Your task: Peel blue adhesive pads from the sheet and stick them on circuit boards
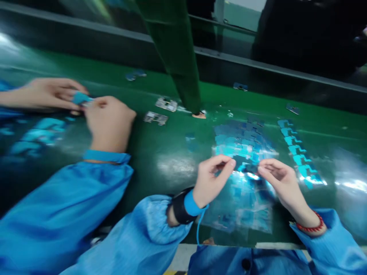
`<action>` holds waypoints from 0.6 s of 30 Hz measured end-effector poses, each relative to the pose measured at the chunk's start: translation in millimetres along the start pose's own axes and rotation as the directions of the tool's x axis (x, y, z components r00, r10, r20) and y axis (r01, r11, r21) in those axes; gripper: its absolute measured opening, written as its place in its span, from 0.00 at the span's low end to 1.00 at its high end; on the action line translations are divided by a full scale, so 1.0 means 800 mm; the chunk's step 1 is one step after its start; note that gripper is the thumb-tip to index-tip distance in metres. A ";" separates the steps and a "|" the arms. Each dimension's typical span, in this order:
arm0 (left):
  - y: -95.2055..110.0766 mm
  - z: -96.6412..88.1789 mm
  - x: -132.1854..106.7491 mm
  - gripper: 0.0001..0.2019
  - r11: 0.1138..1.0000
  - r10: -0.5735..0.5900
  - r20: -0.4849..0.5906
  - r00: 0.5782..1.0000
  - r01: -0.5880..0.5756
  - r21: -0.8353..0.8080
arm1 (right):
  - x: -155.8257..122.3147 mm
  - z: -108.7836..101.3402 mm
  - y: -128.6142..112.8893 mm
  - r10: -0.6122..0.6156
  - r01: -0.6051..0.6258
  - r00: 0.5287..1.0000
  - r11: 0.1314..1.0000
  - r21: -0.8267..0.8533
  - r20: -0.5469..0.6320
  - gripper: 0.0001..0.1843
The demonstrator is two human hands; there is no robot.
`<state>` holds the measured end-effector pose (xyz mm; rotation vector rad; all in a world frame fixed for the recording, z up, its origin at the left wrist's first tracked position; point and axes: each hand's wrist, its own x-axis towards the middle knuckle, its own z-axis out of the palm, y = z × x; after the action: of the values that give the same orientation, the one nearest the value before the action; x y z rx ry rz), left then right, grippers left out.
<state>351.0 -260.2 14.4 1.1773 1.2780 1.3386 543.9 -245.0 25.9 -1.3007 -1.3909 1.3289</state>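
Observation:
My left hand pinches the left end of a small dark notched piece, thin like a film cut-out. At its other end, the thumb and forefinger of my right hand are closed on it. The piece is held above a shiny sheet covered with rows of similar blue notched cut-outs. Below my hands lie more clear sheets with blue pieces on them. To the right is a strip of bright blue cut-outs in a slanting row.
Left of me, a co-worker's hands hold a small part with a blue tab. Two small metallic boards lie on the green table mat. A green post rises behind them. Several small dark parts lie toward the back.

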 end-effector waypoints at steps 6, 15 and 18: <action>-0.001 0.004 -0.007 0.12 0.990 0.011 0.106 0.994 -0.026 0.136 | -0.004 -0.007 0.012 -0.091 0.082 0.995 0.977 -0.198 -0.036 0.07; -0.023 -0.077 0.085 0.20 0.782 0.189 -0.228 0.955 -0.006 0.624 | -0.014 -0.007 0.015 -0.435 0.346 0.891 0.834 -0.431 -0.127 0.02; -0.039 -0.114 0.124 0.25 0.706 0.202 -0.412 0.888 0.159 0.690 | -0.019 -0.011 0.016 -0.435 0.355 0.893 0.839 -0.413 -0.117 0.02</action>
<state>247.7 -171.9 -13.1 1.4203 2.2901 1.1991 556.9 -259.6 15.8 -1.2577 -1.7115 0.6384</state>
